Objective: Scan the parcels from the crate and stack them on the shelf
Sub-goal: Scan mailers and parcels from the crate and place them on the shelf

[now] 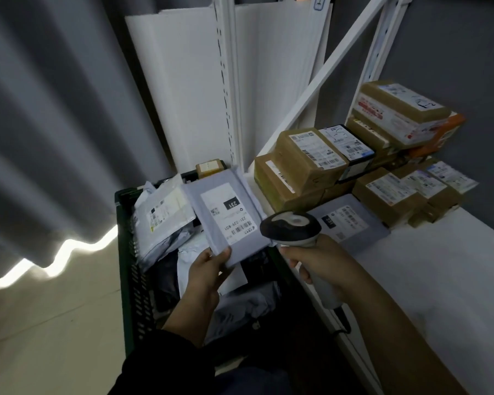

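Observation:
My left hand grips the near corner of a flat grey mailer parcel with a white label marked 231, held label up above the dark green crate. My right hand grips the handle of a white and black barcode scanner, whose head sits just right of the parcel's label. Several more bagged parcels lie in the crate. On the white shelf at the right, another grey mailer lies flat in front of stacked brown boxes.
More brown boxes are piled at the back of the shelf, with lower ones to the right. White shelf uprights and panels stand behind the crate. A grey curtain hangs at the left over a pale floor.

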